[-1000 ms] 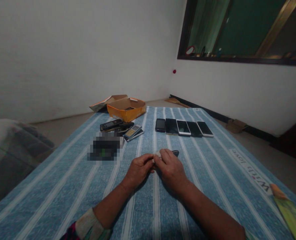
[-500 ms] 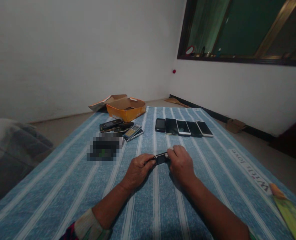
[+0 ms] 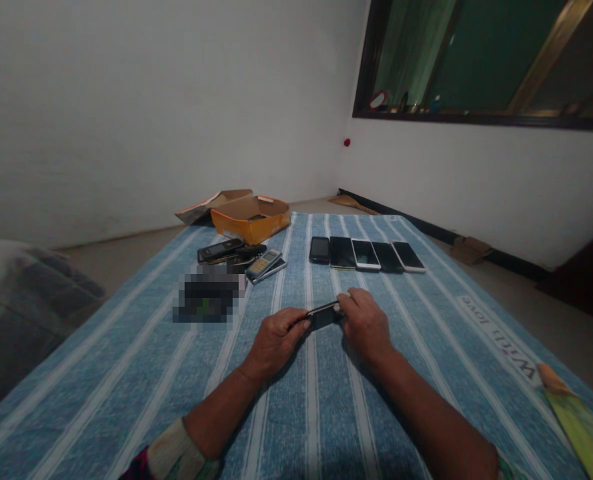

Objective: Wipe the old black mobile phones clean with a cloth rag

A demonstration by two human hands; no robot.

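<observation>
Here, a slim dark handset [image 3: 323, 315] is held over a blue-and-white striped cloth [image 3: 316, 413], gripped end to end between the left hand [image 3: 276, 343] and the right hand [image 3: 366, 327]. The fingers [image 3: 349, 303] of both hands are closed on it and cover its ends, so only a short middle stretch is seen. Its buttons or screen cannot be made out, and whether it touches the cloth cannot be told.

Beyond the hands, five smartphones [image 3: 366, 255] are laid side by side in a row, screens up. To their left, older mobile phones [image 3: 231, 252] are heaped together, and a keypad phone [image 3: 263, 264] is laid at the heap's right side. In front of these, an object is hidden by a pixelated patch [image 3: 209, 297] and cannot be identified. An open orange cardboard box [image 3: 250, 223] is placed at the cloth's far edge. A yellow-green item [image 3: 579, 433] is cut off by the lower right corner, a grey padded bundle [image 3: 21, 313] by the left edge. A patterned sleeve [image 3: 173, 453] is seen at the left wrist.
</observation>
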